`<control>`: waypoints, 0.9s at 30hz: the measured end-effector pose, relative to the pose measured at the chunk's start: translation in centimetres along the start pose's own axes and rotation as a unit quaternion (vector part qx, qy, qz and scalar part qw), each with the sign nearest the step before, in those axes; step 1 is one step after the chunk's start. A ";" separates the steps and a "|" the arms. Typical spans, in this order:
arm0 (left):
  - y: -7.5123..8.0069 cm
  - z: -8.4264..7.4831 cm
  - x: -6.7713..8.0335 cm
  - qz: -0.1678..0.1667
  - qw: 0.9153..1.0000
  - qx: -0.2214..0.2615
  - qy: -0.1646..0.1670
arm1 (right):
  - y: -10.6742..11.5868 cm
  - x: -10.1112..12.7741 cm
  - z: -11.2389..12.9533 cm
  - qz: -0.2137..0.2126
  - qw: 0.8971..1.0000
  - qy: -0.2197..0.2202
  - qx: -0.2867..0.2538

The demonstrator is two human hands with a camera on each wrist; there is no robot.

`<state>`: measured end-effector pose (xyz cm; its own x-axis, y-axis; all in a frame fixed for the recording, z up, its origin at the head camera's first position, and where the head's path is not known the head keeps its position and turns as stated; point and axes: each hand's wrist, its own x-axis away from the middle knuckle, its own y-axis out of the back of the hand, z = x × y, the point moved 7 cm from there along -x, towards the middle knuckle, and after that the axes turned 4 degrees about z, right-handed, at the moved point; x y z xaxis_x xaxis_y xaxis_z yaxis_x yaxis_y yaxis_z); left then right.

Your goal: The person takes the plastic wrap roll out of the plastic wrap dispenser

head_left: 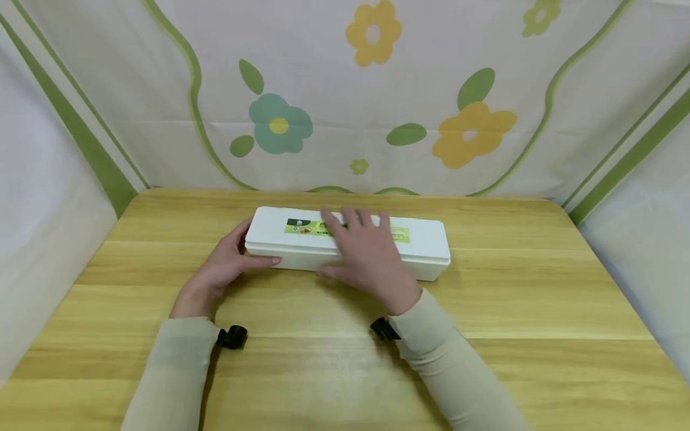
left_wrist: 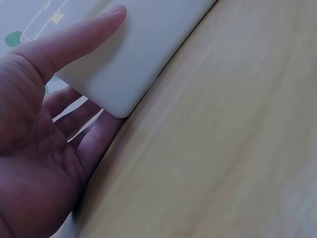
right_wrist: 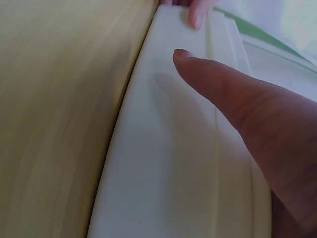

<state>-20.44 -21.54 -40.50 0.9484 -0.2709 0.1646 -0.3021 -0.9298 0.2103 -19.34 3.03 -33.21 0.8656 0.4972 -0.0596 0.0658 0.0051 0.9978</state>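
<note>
Probably light and easily dented, the white box (head_left: 307, 259) seems best held by its ends, the left hand (head_left: 223, 261) clasping one, the right hand (head_left: 369, 257) spread over its lid (head_left: 302, 240).

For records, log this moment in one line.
Left hand: around foam box, left end; right hand: spread over lid; lid: on; box: on wooden table

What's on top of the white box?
A green-yellow label on the lid; the right hand hides its middle in the head view. The closed lid covers the inside.
</note>
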 end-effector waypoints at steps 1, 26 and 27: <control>0.0 0.0 0.0 0.001 1.000 0.000 0.000 | 0.1 -0.3 0.5 -0.004 1.000 0.005 0.002; 1.1 0.3 -0.7 0.054 0.998 0.014 0.005 | 0.7 -1.9 3.1 -0.043 0.998 0.006 0.041; 1.1 0.3 -0.7 0.055 0.998 0.011 0.007 | 0.6 -2.0 3.1 -0.047 0.998 0.007 0.042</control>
<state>-21.43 -22.44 -40.67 0.9083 -0.3686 0.1980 -0.4020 -0.9000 0.1686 -19.44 -0.68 -32.56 0.8470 0.5094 -0.1523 0.1888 -0.0203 0.9818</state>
